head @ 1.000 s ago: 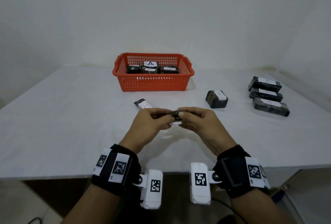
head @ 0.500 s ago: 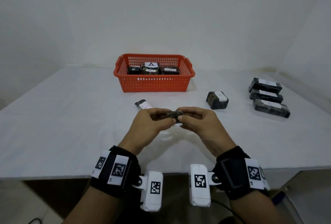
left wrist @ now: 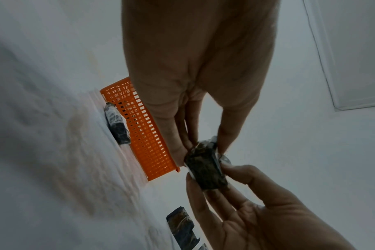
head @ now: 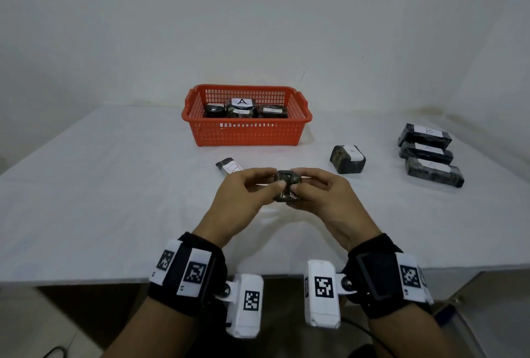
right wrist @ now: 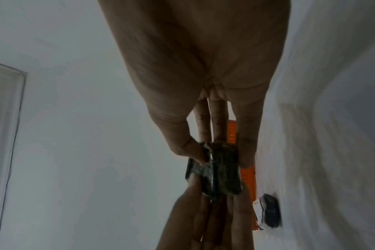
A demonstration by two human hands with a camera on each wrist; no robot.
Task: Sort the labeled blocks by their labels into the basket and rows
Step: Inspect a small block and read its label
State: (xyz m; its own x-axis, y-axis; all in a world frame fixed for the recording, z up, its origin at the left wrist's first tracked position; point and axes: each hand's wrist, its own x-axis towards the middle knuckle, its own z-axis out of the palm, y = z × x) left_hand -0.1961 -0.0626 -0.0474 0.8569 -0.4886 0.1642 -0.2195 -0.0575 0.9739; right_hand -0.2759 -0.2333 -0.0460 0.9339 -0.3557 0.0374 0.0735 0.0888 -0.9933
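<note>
Both hands hold one small dark wrapped block (head: 287, 186) above the near middle of the table. My left hand (head: 269, 184) pinches its left end between thumb and fingers, and my right hand (head: 304, 185) pinches its right end. Its label does not show; in the left wrist view the block (left wrist: 206, 169) shows only dark wrap, as does the block (right wrist: 216, 172) in the right wrist view. The orange basket (head: 246, 134) stands farther back with several blocks inside, one labeled A. A labeled block (head: 229, 166) lies just beyond my left hand.
A short block labeled A (head: 347, 158) lies right of the basket. Three long labeled blocks (head: 427, 154) lie in a row at the far right. The white table (head: 100, 200) ends at a front edge just under my wrists.
The block has turned in my fingers, so more of its dark side now faces up. Both hands stay in about the same place.
</note>
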